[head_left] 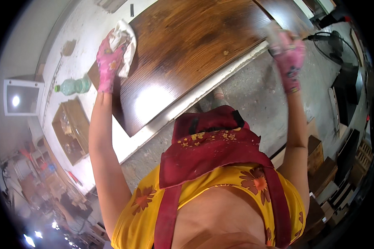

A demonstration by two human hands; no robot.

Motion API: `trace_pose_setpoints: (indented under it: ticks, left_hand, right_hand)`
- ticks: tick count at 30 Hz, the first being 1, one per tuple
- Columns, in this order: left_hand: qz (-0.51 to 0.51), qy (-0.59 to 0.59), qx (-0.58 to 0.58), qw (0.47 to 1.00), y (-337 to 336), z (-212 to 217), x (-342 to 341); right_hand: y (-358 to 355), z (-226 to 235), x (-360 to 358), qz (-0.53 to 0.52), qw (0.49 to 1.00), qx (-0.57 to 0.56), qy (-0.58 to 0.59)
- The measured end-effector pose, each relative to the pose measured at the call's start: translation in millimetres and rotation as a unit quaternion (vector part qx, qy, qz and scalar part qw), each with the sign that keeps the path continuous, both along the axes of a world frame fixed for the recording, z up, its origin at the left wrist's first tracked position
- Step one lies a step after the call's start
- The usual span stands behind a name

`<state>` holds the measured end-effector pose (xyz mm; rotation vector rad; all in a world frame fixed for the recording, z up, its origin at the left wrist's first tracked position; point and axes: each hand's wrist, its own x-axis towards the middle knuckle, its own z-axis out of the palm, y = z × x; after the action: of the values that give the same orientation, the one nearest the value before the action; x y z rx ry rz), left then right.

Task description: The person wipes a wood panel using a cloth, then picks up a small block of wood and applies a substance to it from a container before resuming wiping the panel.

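Observation:
A dark brown wood-grain panel lies flat on a white worktable, with glare near its closest corner. My left hand, in a pink flowered glove, is closed on a crumpled white cloth at the panel's left edge. Part of the cloth hangs over the wood. Out at the panel's right end is my right hand, gloved in the same pink. Its fingers are smeared by motion; a pale blur lies at them, and whether they hold anything does not show.
Left of the panel, a green plastic bottle lies on its side near an open cardboard box with small items inside. A red-handled tool lies near the table's edge. Black cable loops at the far right, above stacked wooden pieces.

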<state>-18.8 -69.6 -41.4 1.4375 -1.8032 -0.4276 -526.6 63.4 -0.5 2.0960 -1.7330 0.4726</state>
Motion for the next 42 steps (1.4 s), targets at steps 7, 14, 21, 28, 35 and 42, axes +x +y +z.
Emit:
trace_pose_setpoints:
  ticks: [7, 14, 21, 28, 35, 42]
  left_hand:
    - [-0.022, 0.032, 0.007, 0.999, -9, -13, 13]
    - [-0.019, 0.141, 0.094, 0.985, 17, 16, -8]
    - [-0.049, 0.061, 0.055, 0.995, 11, 16, -10]
    - [-0.028, 0.116, 0.082, 0.989, 21, 25, -15]
    - [0.0, -0.034, 0.029, 0.999, 8, 14, -6]
    - [-0.025, 0.016, 0.043, 0.999, 11, 21, -16]
  right_hand:
    - [60, -8, 177, 0.241, 0.893, 0.145, -0.351]
    - [-15, -13, 0, -0.097, 0.967, 0.138, -0.189]
    - [-47, -53, -68, -0.124, 0.953, -0.008, -0.276]
    - [28, -14, 115, 0.181, 0.957, 0.096, -0.208]
    - [68, -3, 196, 0.361, 0.872, 0.166, -0.287]
    - [-24, -87, -9, 0.136, 0.704, 0.089, -0.691]
